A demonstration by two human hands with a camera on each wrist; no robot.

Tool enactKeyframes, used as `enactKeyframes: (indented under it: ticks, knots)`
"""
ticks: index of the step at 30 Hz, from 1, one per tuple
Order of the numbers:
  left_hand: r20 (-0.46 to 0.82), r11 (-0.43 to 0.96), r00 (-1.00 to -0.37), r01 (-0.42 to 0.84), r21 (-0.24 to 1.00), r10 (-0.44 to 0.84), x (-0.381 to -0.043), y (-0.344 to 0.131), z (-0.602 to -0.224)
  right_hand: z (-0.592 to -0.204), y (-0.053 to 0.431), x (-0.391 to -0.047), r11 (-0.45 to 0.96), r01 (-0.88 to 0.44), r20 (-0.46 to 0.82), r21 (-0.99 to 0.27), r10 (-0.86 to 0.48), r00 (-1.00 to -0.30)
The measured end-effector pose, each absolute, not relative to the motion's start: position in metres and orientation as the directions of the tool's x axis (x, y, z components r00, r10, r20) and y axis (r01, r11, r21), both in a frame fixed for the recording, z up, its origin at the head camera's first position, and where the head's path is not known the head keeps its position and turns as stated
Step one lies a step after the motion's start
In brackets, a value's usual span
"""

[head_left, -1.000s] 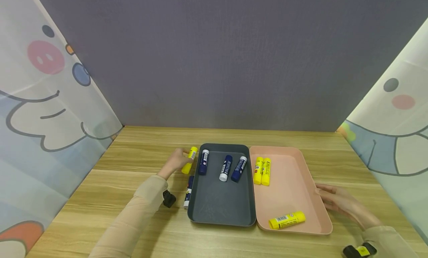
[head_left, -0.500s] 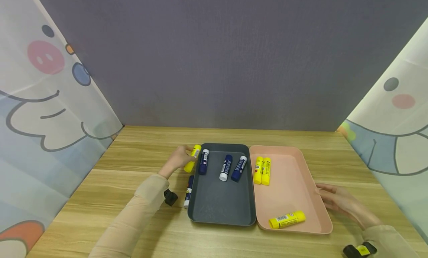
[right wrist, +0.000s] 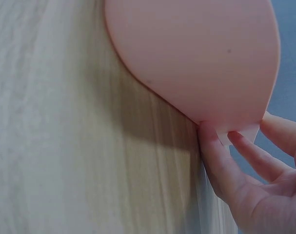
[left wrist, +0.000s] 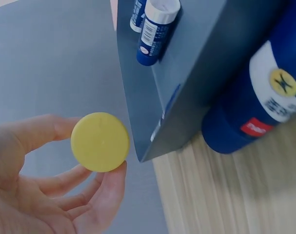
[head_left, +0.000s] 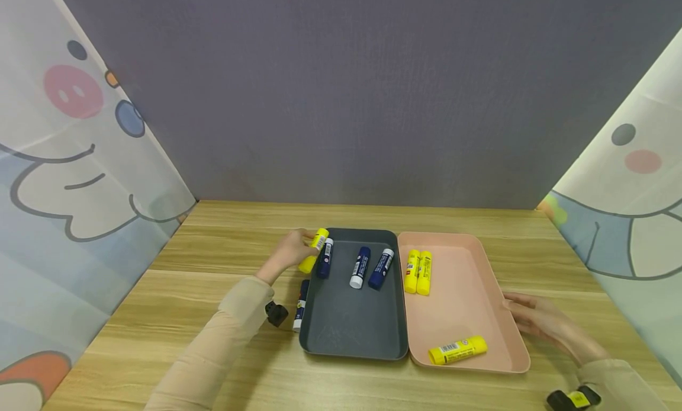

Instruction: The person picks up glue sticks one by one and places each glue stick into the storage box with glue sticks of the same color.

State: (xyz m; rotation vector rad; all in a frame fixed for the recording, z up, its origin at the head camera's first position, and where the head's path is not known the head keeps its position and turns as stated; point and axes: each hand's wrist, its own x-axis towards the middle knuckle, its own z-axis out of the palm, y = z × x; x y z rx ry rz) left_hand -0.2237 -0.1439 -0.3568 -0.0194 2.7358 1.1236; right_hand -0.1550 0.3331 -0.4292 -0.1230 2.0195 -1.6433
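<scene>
The left hand is pinching a yellow stick between thumb and fingertips, holding it over the grey tray's near-left rim, just beside a blue stick lying inside. Another blue stick is lying on the table behind the wrist, against the tray's outer wall. The right hand is resting with fingers loosely spread, its fingertips touching the pink tray's outer edge.

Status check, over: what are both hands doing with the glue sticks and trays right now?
Left hand grips yellow glue stick at grey tray edge. Right hand touches pink tray rim. Nothing in the way.
</scene>
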Motion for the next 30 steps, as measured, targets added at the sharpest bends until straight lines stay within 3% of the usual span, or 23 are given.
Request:
enactKeyframes:
  ticks: [30]
  knots:
    - [-0.135,0.719,-0.97,0.053,0.693,0.202,-0.22,-0.086,-0.347,-0.431,0.334,-0.155,0.263,0.271,-0.355,-0.926,-0.358,-0.864]
